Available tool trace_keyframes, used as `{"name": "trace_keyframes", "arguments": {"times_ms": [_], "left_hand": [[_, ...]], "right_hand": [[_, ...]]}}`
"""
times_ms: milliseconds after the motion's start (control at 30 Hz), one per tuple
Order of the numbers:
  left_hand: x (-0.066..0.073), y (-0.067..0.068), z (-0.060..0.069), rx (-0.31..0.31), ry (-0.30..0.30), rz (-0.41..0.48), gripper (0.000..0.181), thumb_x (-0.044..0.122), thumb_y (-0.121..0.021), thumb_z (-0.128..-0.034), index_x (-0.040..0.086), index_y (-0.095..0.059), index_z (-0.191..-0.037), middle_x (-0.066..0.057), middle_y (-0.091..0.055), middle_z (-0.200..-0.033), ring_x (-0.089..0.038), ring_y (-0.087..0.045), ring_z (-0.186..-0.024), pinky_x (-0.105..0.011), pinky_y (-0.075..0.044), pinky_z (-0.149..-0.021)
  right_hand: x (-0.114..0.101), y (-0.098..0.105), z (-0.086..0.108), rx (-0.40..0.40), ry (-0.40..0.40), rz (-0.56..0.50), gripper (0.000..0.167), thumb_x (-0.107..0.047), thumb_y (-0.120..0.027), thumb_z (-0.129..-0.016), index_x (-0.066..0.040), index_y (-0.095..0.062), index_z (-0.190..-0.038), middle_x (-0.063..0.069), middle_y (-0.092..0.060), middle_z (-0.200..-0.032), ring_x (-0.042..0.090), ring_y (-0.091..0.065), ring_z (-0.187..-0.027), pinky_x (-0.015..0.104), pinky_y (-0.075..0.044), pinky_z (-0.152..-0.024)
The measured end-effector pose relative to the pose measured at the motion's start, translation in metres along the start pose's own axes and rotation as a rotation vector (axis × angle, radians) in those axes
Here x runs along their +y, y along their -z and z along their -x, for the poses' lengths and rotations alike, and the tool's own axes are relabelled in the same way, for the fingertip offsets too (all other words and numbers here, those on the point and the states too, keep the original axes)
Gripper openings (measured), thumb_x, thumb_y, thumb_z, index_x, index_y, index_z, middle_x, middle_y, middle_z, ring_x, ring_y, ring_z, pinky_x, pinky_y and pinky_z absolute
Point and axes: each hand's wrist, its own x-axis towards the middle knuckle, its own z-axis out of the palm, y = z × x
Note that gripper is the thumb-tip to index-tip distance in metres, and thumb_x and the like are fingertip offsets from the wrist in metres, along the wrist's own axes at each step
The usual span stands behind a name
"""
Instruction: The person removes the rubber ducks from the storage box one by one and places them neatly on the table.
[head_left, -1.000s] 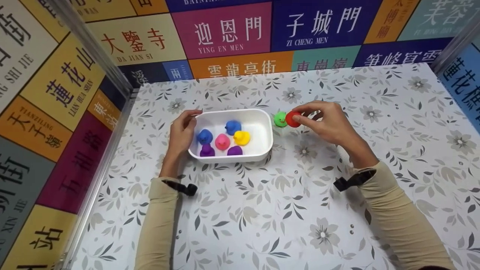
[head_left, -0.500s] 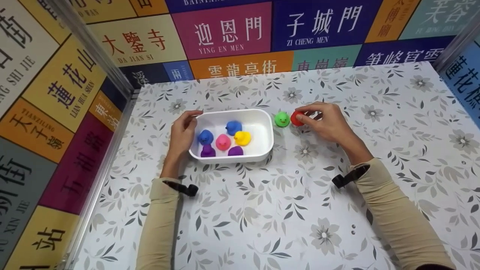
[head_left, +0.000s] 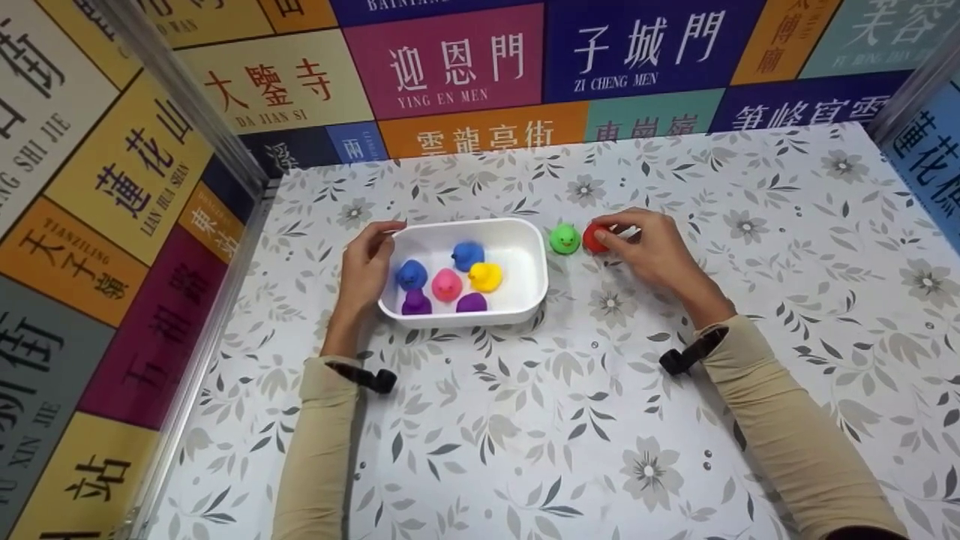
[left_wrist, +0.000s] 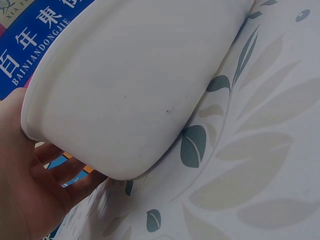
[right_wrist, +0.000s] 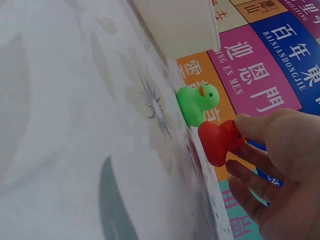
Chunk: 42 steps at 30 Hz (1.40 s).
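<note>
My left hand [head_left: 366, 262] holds the left end of a white plastic tub [head_left: 538, 277]. In the left wrist view its fingers [left_wrist: 80, 185] lie against the outside of the tub below the rim. The tub contains several small rubber ducks: two blue [head_left: 468, 256], one pink [head_left: 447, 285], one yellow [head_left: 485, 277] and two purple [head_left: 472, 302]. My right hand [head_left: 651, 244] pinches a red rubber duck [right_wrist: 218, 142] by its head, between thumb and fingers, at or just above the table. A green rubber duck [head_left: 565, 239] sits between the tub and the red duck.
The table [head_left: 480, 420] has a white cover with grey flowers and leaves. Printed panels with large characters [head_left: 465, 64] stand behind it and along the left side [head_left: 127, 180]. A black wrist camera [head_left: 682, 360] is strapped over each sleeve.
My right hand has shifted the red duck slightly to the right, leaving a small gap beside the green duck. The left hand and the tub stay in place.
</note>
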Motion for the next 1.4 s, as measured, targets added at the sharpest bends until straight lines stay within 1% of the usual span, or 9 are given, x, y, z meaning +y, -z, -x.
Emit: {"name": "trace_keyframes", "arguments": {"times_ms": [200, 367, 500, 633, 700, 800, 933, 1200, 1400], "left_hand": [[-0.001, 0.000, 0.000, 0.006, -0.006, 0.024, 0.032, 0.006, -0.055, -0.1070, 0.011, -0.076, -0.130, -0.016, -0.079, -0.116, -0.029, -0.066, -0.102, -0.026, -0.044, -0.089], [-0.002, 0.000, -0.001, 0.011, 0.003, 0.037, 0.032, 0.006, -0.055, -0.1073, 0.009, -0.076, -0.131, -0.019, -0.078, -0.120, -0.036, -0.067, -0.106, -0.026, -0.043, -0.089], [-0.001, -0.001, -0.001, 0.008, 0.011, 0.054, 0.033, 0.004, -0.053, -0.1080, 0.004, -0.074, -0.134, -0.024, -0.076, -0.124, -0.044, -0.065, -0.111, -0.025, -0.042, -0.090], [0.011, -0.001, 0.002, 0.005, 0.025, 0.077, 0.033, 0.000, -0.052, -0.1073, -0.001, -0.072, -0.134, -0.030, -0.074, -0.124, -0.051, -0.063, -0.112, -0.025, -0.041, -0.088], [0.021, 0.001, 0.005, 0.000, 0.032, 0.079, 0.033, -0.001, -0.052, -0.1067, -0.003, -0.072, -0.133, -0.032, -0.074, -0.123, -0.052, -0.062, -0.112, -0.025, -0.041, -0.088], [0.033, 0.003, 0.011, -0.005, 0.032, 0.073, 0.034, -0.001, -0.051, -0.1062, -0.004, -0.072, -0.133, -0.033, -0.073, -0.121, -0.049, -0.062, -0.110, -0.025, -0.041, -0.089], [0.036, 0.003, 0.013, -0.008, 0.025, 0.064, 0.034, 0.000, -0.051, -0.1061, -0.004, -0.071, -0.133, -0.032, -0.073, -0.121, -0.047, -0.063, -0.110, -0.024, -0.042, -0.091], [0.035, 0.004, 0.012, -0.010, 0.019, 0.071, 0.033, -0.001, -0.052, -0.1066, -0.004, -0.072, -0.133, -0.031, -0.074, -0.125, -0.051, -0.065, -0.114, -0.024, -0.042, -0.090], [0.038, 0.003, 0.014, 0.001, 0.015, 0.063, 0.032, -0.003, -0.052, -0.1064, -0.004, -0.072, -0.132, -0.030, -0.073, -0.128, -0.052, -0.064, -0.117, -0.027, -0.042, -0.093]], "right_hand": [[0.002, -0.004, -0.001, -0.010, -0.036, -0.006, 0.030, -0.025, -0.074, -0.105, -0.013, -0.079, -0.132, 0.011, -0.077, -0.129, 0.025, -0.071, -0.111, 0.013, -0.050, -0.084], [0.002, -0.005, -0.001, -0.016, -0.065, -0.012, 0.031, -0.026, -0.074, -0.104, -0.016, -0.078, -0.133, 0.009, -0.076, -0.133, 0.023, -0.071, -0.110, 0.014, -0.051, -0.084], [0.002, -0.005, -0.002, -0.022, -0.082, -0.019, 0.031, -0.026, -0.074, -0.104, -0.017, -0.078, -0.134, 0.009, -0.075, -0.134, 0.023, -0.071, -0.111, 0.014, -0.051, -0.084], [0.001, -0.004, -0.001, -0.033, -0.088, -0.022, 0.031, -0.027, -0.074, -0.105, -0.017, -0.078, -0.134, 0.009, -0.075, -0.134, 0.025, -0.071, -0.112, 0.015, -0.051, -0.086], [0.000, -0.004, -0.001, -0.037, -0.093, -0.019, 0.031, -0.028, -0.073, -0.105, -0.018, -0.078, -0.134, 0.008, -0.075, -0.135, 0.024, -0.070, -0.114, 0.018, -0.051, -0.088], [0.000, -0.003, -0.001, -0.047, -0.106, -0.018, 0.031, -0.030, -0.073, -0.105, -0.019, -0.078, -0.134, 0.006, -0.075, -0.135, 0.024, -0.069, -0.115, 0.024, -0.051, -0.091], [0.000, -0.003, 0.000, -0.062, -0.118, -0.013, 0.032, -0.032, -0.073, -0.105, -0.020, -0.077, -0.134, 0.004, -0.074, -0.135, 0.024, -0.069, -0.114, 0.031, -0.052, -0.094], [0.001, -0.003, -0.001, -0.058, -0.059, 0.013, 0.030, -0.028, -0.073, -0.105, -0.015, -0.078, -0.132, 0.010, -0.075, -0.132, 0.028, -0.071, -0.111, 0.025, -0.051, -0.088], [-0.003, -0.002, -0.003, -0.037, -0.049, 0.023, 0.038, -0.034, -0.071, -0.106, -0.014, -0.075, -0.138, 0.011, -0.072, -0.136, 0.028, -0.071, -0.114, 0.020, -0.051, -0.088]]}}
